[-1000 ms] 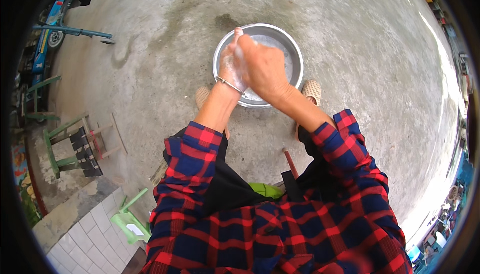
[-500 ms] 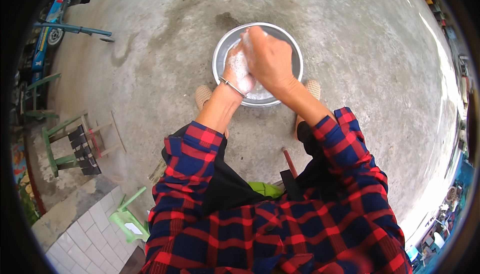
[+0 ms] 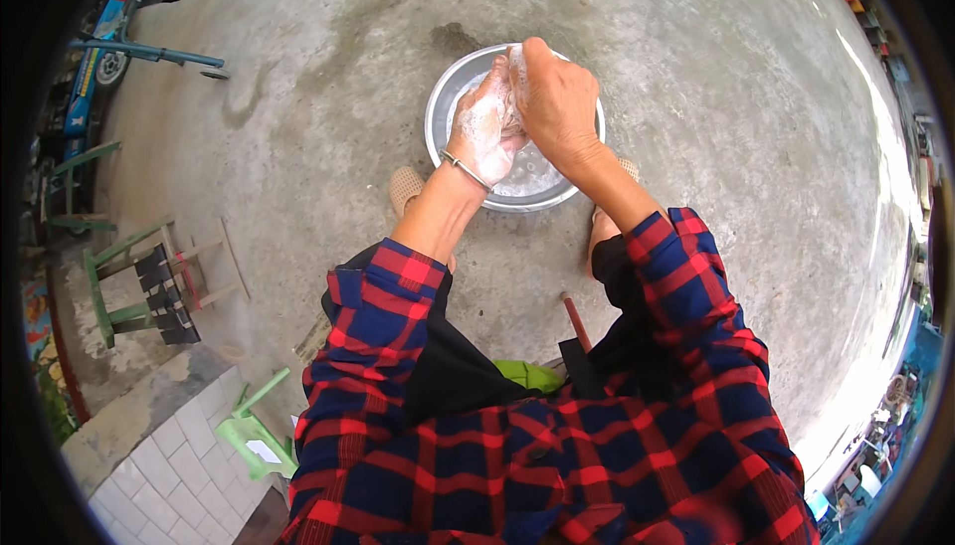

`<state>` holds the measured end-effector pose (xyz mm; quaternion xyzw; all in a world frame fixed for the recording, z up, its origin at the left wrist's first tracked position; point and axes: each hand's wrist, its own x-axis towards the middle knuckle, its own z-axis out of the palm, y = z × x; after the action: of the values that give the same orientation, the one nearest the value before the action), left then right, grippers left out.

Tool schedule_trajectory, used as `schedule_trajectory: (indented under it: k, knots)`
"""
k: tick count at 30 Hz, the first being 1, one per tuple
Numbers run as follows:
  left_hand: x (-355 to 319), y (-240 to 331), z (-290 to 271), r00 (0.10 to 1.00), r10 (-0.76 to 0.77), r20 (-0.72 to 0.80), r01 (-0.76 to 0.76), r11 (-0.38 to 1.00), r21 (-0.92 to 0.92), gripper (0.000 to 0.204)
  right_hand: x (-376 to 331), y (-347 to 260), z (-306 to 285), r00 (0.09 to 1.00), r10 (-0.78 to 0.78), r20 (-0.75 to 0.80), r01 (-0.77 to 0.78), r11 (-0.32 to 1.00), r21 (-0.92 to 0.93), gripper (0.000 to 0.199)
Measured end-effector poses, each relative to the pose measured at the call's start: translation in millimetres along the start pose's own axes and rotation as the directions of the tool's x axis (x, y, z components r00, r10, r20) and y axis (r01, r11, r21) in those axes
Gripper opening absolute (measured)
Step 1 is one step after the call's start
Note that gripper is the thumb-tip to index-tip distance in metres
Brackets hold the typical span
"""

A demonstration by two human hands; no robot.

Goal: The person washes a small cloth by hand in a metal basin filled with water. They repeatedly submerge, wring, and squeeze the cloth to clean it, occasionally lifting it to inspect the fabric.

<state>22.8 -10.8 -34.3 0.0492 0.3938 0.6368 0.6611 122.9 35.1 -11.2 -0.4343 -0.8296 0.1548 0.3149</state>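
Observation:
A round metal basin (image 3: 434, 142) with foamy water stands on the floor between my feet. Above it my left hand (image 3: 484, 129) is coated in white suds, with a bracelet at its wrist. Its thumb points up and its fingers curl in beneath my right hand (image 3: 559, 102). The right is closed in a fist, knuckles up, pressed close against the left. Suds and the fingers hide whatever may lie between the two hands; I cannot make it out.
Slippers (image 3: 406, 190) are on my feet beside the basin. A reddish stick (image 3: 575, 322) points up between my knees. Left are a wooden chair frame (image 3: 129, 296), a green plastic stool (image 3: 257, 443) and a blue vehicle (image 3: 88, 97). Clutter (image 3: 875, 455) lines the right edge.
My right hand has shifted slightly up and to the right, away from the left thumb. The left hand has turned a little, showing more of its foamy side. The basin stays put.

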Motion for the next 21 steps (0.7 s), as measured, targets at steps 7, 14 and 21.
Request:
schedule_trajectory:
  k: [7,14,21]
  knots:
    - [-8,5,19,0.996,-0.03,-0.083,0.03,1.0,-0.001,0.028,0,-2,-3,1.0,-0.01,0.012,0.009,1.0,0.02,0.022]
    - [0,5,5,1.0,-0.002,-0.027,0.003,0.999,0.033,0.035,-11,-8,1,0.991,-0.132,0.016,0.132,0.991,-0.019,0.021]
    - [15,6,-22,0.998,-0.062,0.025,0.063,0.998,-0.029,0.037,-19,-18,6,0.993,-0.12,0.019,0.119,0.993,0.012,0.021]
